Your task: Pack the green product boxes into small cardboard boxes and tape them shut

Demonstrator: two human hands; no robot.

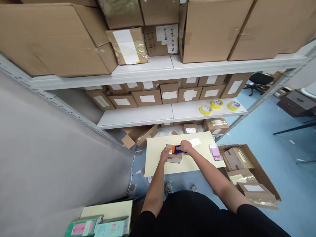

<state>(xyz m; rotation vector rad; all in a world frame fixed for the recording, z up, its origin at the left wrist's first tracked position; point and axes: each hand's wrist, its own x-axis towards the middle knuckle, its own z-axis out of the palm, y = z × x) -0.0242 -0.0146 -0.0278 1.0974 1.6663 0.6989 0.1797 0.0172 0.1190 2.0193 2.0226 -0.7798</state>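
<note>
A small cardboard box [174, 160] rests on a pale yellow table [155, 164] in the middle of the head view. My left hand [164, 154] grips the box at its left side, the fingertips near its top edge. Wrapped round a blue and orange tape dispenser [176, 149], my right hand [185, 147] keeps it against the top of the box. Shiny tape shows on the box top between the dispenser and my left fingers. A white paper sheet [195, 141] lies just beyond my right hand.
Grey metal shelves [138, 113] stand ahead, stacked with labelled cartons. Yellow tape rolls [205, 110] sit on the middle shelf. A phone-like pink item [216, 153] lies at the table's right edge. Right of it, a large open carton [265, 177] holds several boxes. A wall [61, 148] rises at left.
</note>
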